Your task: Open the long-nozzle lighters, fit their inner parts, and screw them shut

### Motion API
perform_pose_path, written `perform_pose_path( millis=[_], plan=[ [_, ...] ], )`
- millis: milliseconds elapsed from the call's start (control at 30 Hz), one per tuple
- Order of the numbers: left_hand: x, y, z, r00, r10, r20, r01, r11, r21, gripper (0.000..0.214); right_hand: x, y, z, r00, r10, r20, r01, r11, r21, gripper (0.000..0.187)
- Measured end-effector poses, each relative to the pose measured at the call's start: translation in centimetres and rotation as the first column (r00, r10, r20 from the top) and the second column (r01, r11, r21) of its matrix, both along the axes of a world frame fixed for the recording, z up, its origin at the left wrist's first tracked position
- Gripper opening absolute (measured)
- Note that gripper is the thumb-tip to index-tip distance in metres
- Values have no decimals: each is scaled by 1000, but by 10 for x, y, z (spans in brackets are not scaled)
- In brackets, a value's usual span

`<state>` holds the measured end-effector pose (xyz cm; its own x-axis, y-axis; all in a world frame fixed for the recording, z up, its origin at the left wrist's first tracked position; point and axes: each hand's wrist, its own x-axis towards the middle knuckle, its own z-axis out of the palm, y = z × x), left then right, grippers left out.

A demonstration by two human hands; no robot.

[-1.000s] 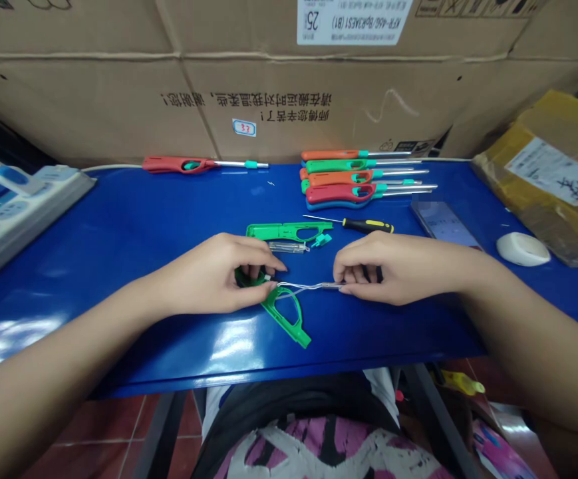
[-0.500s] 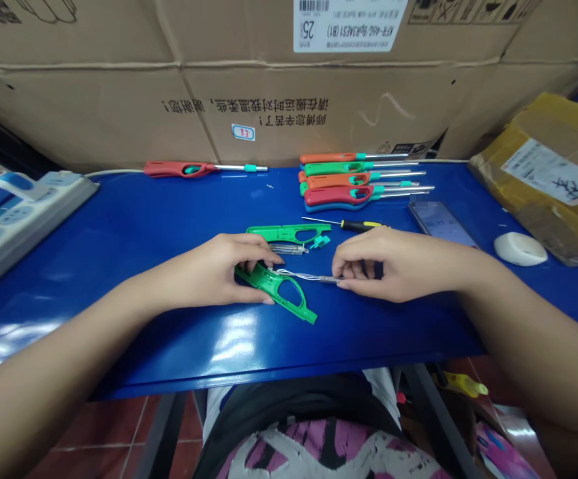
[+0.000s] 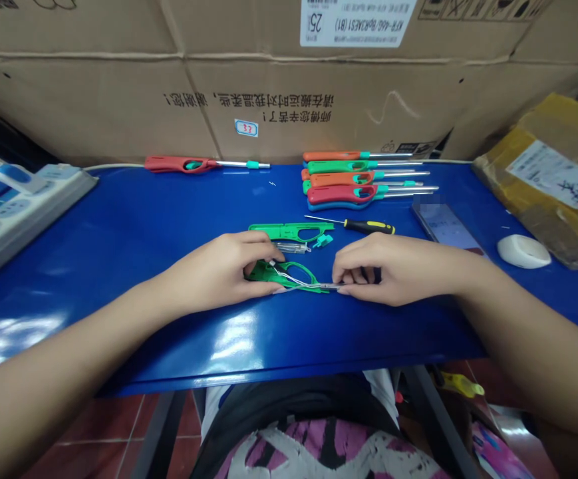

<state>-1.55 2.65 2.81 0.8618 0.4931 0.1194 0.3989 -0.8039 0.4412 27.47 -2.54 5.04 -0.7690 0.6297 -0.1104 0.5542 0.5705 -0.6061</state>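
Observation:
My left hand (image 3: 241,265) is closed on one green lighter shell half (image 3: 313,277), gripping its handle end near the table top. White wires (image 3: 289,277) run out of the shell to a thin metal nozzle piece (image 3: 332,287). The fingertips of my right hand (image 3: 383,269) pinch that piece beside the shell's narrow end; whether it touches the shell is unclear. Just behind lie the other green shell half (image 3: 281,231), a clear tank-like part (image 3: 293,248) partly covered by my left fingers, and a teal trigger piece (image 3: 323,241).
A yellow-and-black screwdriver (image 3: 368,226) lies behind my right hand. Several assembled lighters (image 3: 341,194) are stacked farther back, and a red one (image 3: 179,163) lies left. A phone (image 3: 445,226), white mouse (image 3: 524,251) and taped parcel (image 3: 543,193) are right, a power strip (image 3: 29,193) left.
My left hand has turned the green shell half so its narrow end swings up and right toward the nozzle piece. The wires now cross over the shell.

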Motion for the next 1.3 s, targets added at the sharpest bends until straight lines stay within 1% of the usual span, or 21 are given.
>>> perform_pose_path(
  millis=[200,400,533,767,900,1000,1167,1300],
  plan=[
    [2,-2,-1,1000,18,8,-18,999,50,29,-1,-1,0,997,5,82,-17,989,146,13],
    [3,-2,-4,998,36,48,-39,997,62,29,-5,-4,0,987,-2,163,-30,981,194,16],
    [4,-2,-5,998,47,41,-49,997,54,29,-3,-6,3,974,-24,226,-30,972,234,17],
    [5,-4,-5,996,75,53,-79,994,70,31,0,-7,8,963,-46,265,-12,977,214,15],
    [5,-5,-6,995,91,40,-94,992,84,32,-1,-7,7,961,-59,272,-7,972,235,15],
    [4,-3,-7,994,102,48,-105,992,74,33,0,-6,4,968,-51,246,-8,973,233,14],
    [3,-2,-7,992,115,52,-117,992,46,37,5,-1,0,983,-75,169,36,974,223,15],
    [4,-4,-6,992,126,33,-127,990,58,36,6,1,-3,989,-32,147,0,977,215,17]
  ],
)
